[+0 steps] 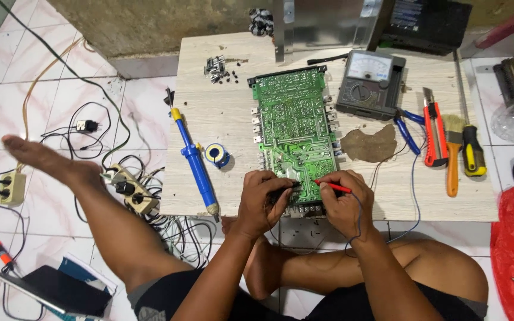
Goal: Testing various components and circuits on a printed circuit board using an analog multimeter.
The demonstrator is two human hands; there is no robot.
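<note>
2 probes (313,184), pinched in fingertips (304,183), touch the circuit board (292,128).

Circuit board (294,134) lies mid-table (221,65).
Solder pump (195,160) lies left of it, meter (370,83) right, both hands at its near edge.

I see a low wooden board (227,119) bearing a green circuit board (294,131): left of it the blue desoldering pump (194,160) and solder spool (216,154), right of it the grey multimeter (370,83) and orange cutter (432,128).
</note>
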